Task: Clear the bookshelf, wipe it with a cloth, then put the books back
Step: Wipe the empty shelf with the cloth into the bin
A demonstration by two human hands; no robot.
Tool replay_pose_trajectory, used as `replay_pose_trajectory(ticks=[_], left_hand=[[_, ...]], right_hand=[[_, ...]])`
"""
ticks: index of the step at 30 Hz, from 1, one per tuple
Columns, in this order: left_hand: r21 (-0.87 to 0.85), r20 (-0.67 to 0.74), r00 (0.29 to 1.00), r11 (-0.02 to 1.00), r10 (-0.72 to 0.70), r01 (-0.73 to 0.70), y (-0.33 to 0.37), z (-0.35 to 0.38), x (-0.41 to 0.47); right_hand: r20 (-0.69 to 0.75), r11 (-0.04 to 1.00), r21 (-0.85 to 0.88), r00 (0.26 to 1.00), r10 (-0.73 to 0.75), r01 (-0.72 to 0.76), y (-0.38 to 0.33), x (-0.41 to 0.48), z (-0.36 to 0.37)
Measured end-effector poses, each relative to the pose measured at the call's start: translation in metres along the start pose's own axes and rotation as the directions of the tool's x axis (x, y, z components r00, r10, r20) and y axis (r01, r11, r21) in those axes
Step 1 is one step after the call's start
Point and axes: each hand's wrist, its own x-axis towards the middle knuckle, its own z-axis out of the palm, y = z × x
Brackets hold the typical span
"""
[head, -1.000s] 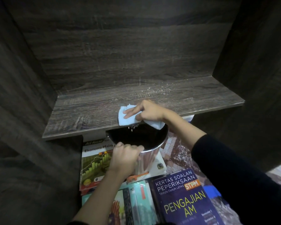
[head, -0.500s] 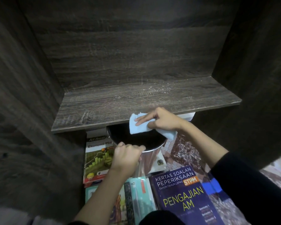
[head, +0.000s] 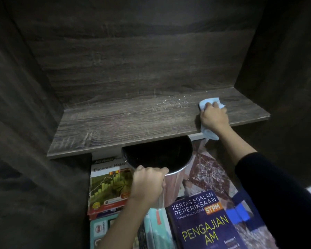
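The dark wooden shelf board [head: 126,123] holds no books; pale dust specks lie along its back right part. My right hand [head: 214,117] presses a light blue cloth [head: 207,102] onto the shelf's right end, fingers curled over it, and a tail of the cloth hangs over the front edge. My left hand [head: 148,184] grips the rim of a shiny metal bin [head: 172,184] held just under the shelf's front edge, its dark mouth facing up. Books lie on the floor below: a green "Ekonomi" book [head: 108,187] and a dark blue "Pengajian Am" book [head: 203,221].
Dark wooden side walls [head: 25,123] and a back panel [head: 142,69] enclose the shelf. More books [head: 101,230] lie flat at the bottom. A patterned floor [head: 208,169] shows to the right of the bin.
My right hand has slid the cloth from the shelf's front edge above the bin to the right end of the board. The left hand keeps hold of the bin.
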Motion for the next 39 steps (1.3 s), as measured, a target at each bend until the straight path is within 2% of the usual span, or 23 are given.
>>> replay_pose_trajectory(ticks=[6, 10, 14, 22, 26, 29, 30, 32, 34, 39], left_hand=[[-0.063, -0.029, 0.999, 0.997, 0.042, -0.043, -0.002, 0.017, 0.015], [-0.097, -0.012, 1.0, 0.995, 0.001, -0.003, -0.007, 0.021, 0.022], [-0.044, 0.033, 0.999, 0.999, -0.017, 0.018, -0.007, 0.019, 0.023], [0.013, 0.098, 0.99, 0.994, -0.106, 0.105, -0.011, 0.02, 0.029], [-0.068, 0.103, 0.988, 0.991, -0.112, 0.12, -0.007, 0.02, 0.031], [-0.029, 0.038, 0.999, 0.999, -0.014, 0.015, -0.007, 0.012, 0.032], [-0.061, 0.048, 0.998, 0.997, -0.034, 0.037, -0.007, 0.01, 0.032], [0.007, 0.012, 0.999, 0.999, -0.052, 0.052, -0.006, 0.005, 0.032], [-0.068, 0.056, 0.995, 0.994, -0.083, 0.087, -0.007, 0.007, 0.032], [-0.064, 0.044, 0.995, 0.994, -0.088, 0.091, -0.01, 0.013, 0.031]], right_hand=[[0.017, 0.999, -0.023, 1.0, 0.025, -0.025, -0.009, 0.045, 0.003], [0.017, 0.999, -0.034, 1.0, -0.007, 0.007, -0.01, 0.074, 0.005], [-0.011, 1.0, 0.001, 1.0, 0.007, -0.007, -0.014, 0.094, 0.006], [0.025, 0.999, 0.018, 0.999, 0.046, -0.046, -0.029, 0.104, 0.009], [0.037, 1.0, 0.02, 0.999, -0.02, 0.02, -0.04, 0.098, 0.014], [0.036, 0.994, 0.053, 0.995, -0.098, 0.096, -0.047, 0.091, 0.017], [0.038, 0.991, 0.059, 0.991, -0.125, 0.123, -0.049, 0.088, 0.017], [0.05, 0.983, 0.072, 0.984, -0.17, 0.166, -0.054, 0.082, 0.018], [0.06, 0.975, 0.08, 0.976, -0.21, 0.205, -0.058, 0.076, 0.018], [0.093, 0.942, 0.145, 0.944, -0.317, 0.302, -0.06, 0.061, 0.01]])
